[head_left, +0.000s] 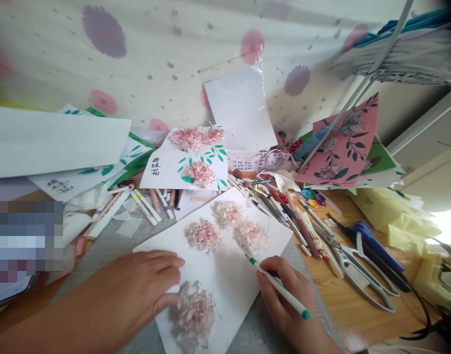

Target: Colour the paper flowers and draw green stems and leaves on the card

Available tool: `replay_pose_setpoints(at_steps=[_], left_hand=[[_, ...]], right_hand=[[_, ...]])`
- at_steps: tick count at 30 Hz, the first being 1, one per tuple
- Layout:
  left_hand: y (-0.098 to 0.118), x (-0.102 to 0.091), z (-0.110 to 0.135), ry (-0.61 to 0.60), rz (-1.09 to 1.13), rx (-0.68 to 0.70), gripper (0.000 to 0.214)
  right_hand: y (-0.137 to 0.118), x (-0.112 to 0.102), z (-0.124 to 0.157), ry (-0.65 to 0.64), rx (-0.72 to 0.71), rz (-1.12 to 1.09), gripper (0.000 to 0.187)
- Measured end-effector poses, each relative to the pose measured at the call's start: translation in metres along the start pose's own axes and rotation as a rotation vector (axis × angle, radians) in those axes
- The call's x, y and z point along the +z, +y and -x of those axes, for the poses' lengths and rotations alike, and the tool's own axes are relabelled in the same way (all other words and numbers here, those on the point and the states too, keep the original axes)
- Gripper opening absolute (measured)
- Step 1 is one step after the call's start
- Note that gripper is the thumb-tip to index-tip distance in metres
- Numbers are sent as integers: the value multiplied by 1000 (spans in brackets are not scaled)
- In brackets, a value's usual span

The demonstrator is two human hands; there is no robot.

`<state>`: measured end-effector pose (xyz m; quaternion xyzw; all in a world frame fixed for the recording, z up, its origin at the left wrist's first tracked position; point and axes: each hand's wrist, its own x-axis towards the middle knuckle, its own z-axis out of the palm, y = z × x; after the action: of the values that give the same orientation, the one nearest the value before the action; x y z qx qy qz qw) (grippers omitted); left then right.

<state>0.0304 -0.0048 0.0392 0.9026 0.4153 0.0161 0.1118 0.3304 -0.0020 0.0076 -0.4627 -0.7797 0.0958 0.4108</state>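
My right hand [290, 300] grips a white felt-tip pen [284, 290] with a green tip and green end. The pen's tip is over the white paper sheet [207, 265], just below a pale pink flower cluster [251, 236]; whether it touches the paper I cannot tell. Two more fluffy clusters, one pinker [204, 235] and one whiter [228, 214], sit on the sheet's upper half. A thin green curved line shows near the right corner. My left hand [155, 280] lies flat on the sheet's left side, fingers stretched, beside a larger flower cluster [196, 314].
Behind stands a finished-looking flower card [188, 162] with green leaves. Scattered pens [148, 209] and brushes lie around a grey mat [96, 260]. To the right are large scissors [361, 270], a blue-handled tool [380, 246] and a pink flower card [347, 142]. A blurred-out screen [22, 246] is at left.
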Motion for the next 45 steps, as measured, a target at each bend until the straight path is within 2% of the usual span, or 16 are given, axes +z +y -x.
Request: replay_pose_setpoints(at_steps=[5,12,21,26,31,39,45], left_hand=[[4,-4,-3,-143,27,-72,21],[7,-6,-7,-201,58,-118,20],[4,-2,-5,-188,75,-119,18],[5,-3,-5,-125,84,-87,16],[5,-5,-5,-116,74,-81,20],[11,-13,-9,-134,3,-102,17],[6,-9,-9,-125,69,-85,17]], right_hand=[[7,0,3,-16,-11,45,5],[7,3,5,-25,-3,22,5],[9,2,7,-67,43,17,4],[6,-4,6,-133,-23,-14,7],[1,-12,7,-177,-82,-39,10],[-4,-28,12,-246,-39,-18,12],[4,-33,16,-286,13,-68,15]])
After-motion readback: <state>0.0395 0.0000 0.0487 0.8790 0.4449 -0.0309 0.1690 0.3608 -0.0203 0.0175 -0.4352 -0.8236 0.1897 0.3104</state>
